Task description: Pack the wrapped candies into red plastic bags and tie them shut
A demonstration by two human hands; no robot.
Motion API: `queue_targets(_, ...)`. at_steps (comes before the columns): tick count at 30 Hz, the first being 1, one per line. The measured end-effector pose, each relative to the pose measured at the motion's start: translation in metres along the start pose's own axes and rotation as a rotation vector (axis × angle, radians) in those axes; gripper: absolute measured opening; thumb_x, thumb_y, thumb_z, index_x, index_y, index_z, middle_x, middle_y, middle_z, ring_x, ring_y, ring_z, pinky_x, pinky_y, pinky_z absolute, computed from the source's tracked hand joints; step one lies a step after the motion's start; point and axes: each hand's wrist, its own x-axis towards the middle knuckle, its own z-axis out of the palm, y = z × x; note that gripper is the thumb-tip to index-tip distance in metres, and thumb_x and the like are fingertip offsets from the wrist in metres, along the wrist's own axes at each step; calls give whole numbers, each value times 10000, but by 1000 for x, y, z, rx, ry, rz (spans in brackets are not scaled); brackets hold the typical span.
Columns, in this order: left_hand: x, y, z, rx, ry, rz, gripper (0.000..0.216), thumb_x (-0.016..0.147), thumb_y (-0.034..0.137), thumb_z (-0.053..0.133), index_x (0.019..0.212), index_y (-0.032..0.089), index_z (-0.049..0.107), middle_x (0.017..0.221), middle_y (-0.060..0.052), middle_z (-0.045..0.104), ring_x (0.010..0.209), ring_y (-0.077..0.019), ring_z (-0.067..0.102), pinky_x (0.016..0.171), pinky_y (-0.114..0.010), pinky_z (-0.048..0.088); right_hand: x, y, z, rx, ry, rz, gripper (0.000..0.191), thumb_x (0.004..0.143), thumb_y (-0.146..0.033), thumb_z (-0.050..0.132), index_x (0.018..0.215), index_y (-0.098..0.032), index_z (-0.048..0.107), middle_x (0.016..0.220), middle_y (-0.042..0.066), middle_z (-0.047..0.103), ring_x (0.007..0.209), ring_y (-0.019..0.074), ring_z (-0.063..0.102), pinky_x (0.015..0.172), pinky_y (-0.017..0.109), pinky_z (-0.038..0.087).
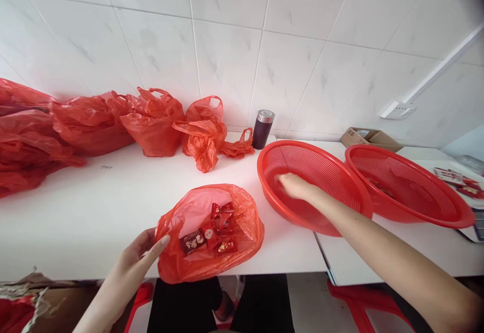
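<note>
My left hand (141, 257) pinches the left rim of a red plastic bag (245, 252), which stands open at the table's front edge. Inside the bag lie several small wrapped sweets (226, 220) in red wrappers and a dark brown packet (193, 242). My right hand (293, 185) reaches down into a red perforated basket (321, 154) right of the bag. Its fingers point at the basket's left inner side and are smeared by motion, so what they hold, if anything, cannot be made out.
A second red basket (410, 164) with some small items stands to the right. Filled red bags (155, 126) line the wall at left, near a dark thermos (262, 130). A cardboard box (372, 138) sits behind the baskets. Below the table's left side is a larger carton (60, 308).
</note>
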Motion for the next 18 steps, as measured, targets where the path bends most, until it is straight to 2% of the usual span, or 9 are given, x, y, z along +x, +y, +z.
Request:
queue_targets(2,1,-4,-4,90,6,18,422,741,599,637,952,239,699,890,-15,724,906,-247,646,781,-280,524,4,-13,-18,83,62,-17,172,931,-296,458,1003,-195,577,861,51,663,739,166,634,637,266,443)
queue_targets(4,2,-7,-6,151,-10,41,390,739,597,639,875,236,698,793,0,693,821,-222,626,732,-260,512,-1,-37,-30,245,126,-106,175,938,-339,454,1018,-208,537,864,22,659,725,137,627,635,239,443)
queue_targets(7,4,-8,-6,116,-28,38,378,747,590,638,804,218,675,757,3,667,780,-199,608,739,-259,510,-21,-85,-23,414,94,-278,191,913,-364,515,1026,-211,535,860,15,669,719,136,625,634,237,446)
queue_targets(9,4,-5,-5,22,-33,11,375,767,581,628,816,211,667,773,1,668,797,-196,620,794,-283,521,-33,-112,-4,300,36,-342,323,884,-422,570,1100,-184,534,950,73,680,789,185,644,652,275,464)
queue_targets(12,3,1,-8,-118,-27,-21,383,778,568,631,906,210,674,868,-11,699,824,-199,642,811,-312,542,-42,-132,30,-136,-56,-371,506,796,-402,695,1184,-113,546,1097,198,649,954,305,641,721,370,490)
queue_targets(15,5,7,-11,-274,-8,-62,405,767,555,658,971,205,676,930,-32,718,835,-209,658,727,-291,561,-42,-132,51,-466,-177,-311,455,674,-157,768,1103,-98,627,983,220,687,916,343,658,728,412,493)
queue_targets(18,14,13,-9,-444,67,-61,413,746,534,690,977,192,665,880,-41,718,781,-206,662,626,-264,552,-38,-127,49,-484,-173,-274,286,649,-25,713,917,-115,676,809,175,708,797,314,682,681,377,485)
